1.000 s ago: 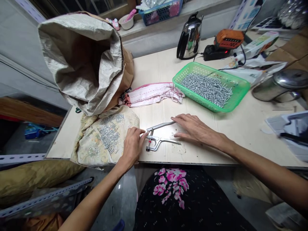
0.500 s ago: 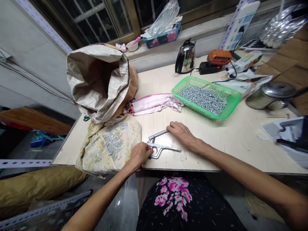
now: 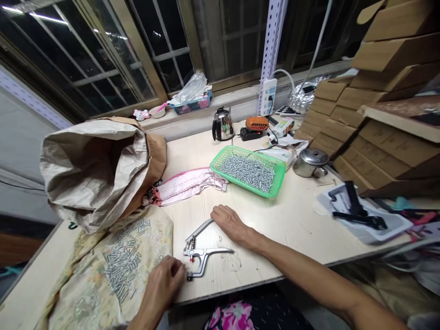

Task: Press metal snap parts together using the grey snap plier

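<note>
Metal hand pliers [image 3: 201, 251] lie on the pale table [image 3: 295, 215] near its front edge. My left hand [image 3: 164, 284] rests beside the pliers' jaw end with fingers curled, at the edge of a floral cloth [image 3: 103, 270] strewn with several small metal pins [image 3: 120, 263]. I cannot make out whether anything sits between its fingers. My right hand [image 3: 230, 223] lies flat on the table, fingers stretched, touching the upper handle of the pliers.
A big crumpled sack [image 3: 96, 167] stands at the left. A green basket [image 3: 249, 170] of metal pins sits behind a pink cloth [image 3: 187, 183]. Kettle [image 3: 222, 123], orange charger [image 3: 256, 124], steel pot [image 3: 309, 162], a white tray [image 3: 364, 215] and stacked cardboard boxes [image 3: 388, 110] crowd the right.
The camera has tilted up and back, showing the window and boxes. My left hand slid down beside the pliers' jaws. My right hand drew back slightly along the upper handle.
</note>
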### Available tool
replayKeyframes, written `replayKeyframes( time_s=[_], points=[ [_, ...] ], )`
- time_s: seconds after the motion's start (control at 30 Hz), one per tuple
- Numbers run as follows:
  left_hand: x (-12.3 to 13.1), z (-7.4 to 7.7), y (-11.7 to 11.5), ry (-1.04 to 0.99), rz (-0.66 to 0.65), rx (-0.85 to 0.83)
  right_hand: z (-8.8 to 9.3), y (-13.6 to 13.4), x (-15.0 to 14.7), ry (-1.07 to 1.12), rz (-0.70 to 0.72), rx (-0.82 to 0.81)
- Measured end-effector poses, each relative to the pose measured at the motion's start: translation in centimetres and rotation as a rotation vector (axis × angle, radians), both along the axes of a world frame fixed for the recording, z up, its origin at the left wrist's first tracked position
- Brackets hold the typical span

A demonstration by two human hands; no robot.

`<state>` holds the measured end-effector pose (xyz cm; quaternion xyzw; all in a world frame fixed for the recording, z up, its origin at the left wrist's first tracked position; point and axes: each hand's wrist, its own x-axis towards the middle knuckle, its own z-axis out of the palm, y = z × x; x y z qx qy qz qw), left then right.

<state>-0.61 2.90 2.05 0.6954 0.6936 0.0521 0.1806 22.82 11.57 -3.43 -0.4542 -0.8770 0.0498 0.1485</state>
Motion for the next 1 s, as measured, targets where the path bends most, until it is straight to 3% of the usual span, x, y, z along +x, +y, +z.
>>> replayKeyframes(
  time_s=[0.1,0.27,0.33,0.4,0.5,0.6,0.67,0.77,0.9,1.0],
  points=[
    [1.9,3.9,1.7,-0.19,-0.022,0.227,0.2,0.2,0.3,0.001,-0.016,-0.005],
    [8.5,13.1,5.5,-0.375,-0.19,0.736,0.1,-0.1,0.2,0.003,-0.035,0.011],
    [10.1,14.5,5.8,-0.378,-0.267,0.827,0.0,-0.1,0.1,0.007,-0.044,0.001],
    [10.7,13.1,5.2,-0.351,-0.41,0.811,-0.1,-0.1,0.1,0.021,-0.054,-0.017],
    [10.2,6.7,2.7,-0.262,-0.626,0.619,0.0,-0.1,0.3,0.057,-0.043,-0.049],
    [9.3,-0.4,-0.4,-0.081,-0.591,0.412,-0.1,-0.3,0.6,0.089,0.003,-0.077],
    [9.1,-3.4,-2.0,-0.037,-0.511,0.29,-0.6,-0.2,0.9,0.119,0.037,-0.074],
    [9.3,-5.0,-3.1,-0.084,-0.455,0.216,-1.9,0.8,1.4,0.202,0.085,0.011],
    [8.9,-4.5,-3.2,-0.184,-0.472,0.222,-2.7,1.6,1.6,0.252,0.106,0.008],
    [5.7,-3.9,-2.1,-0.195,-0.429,0.302,-1.7,0.6,1.8,0.252,0.038,0.013]
  ],
)
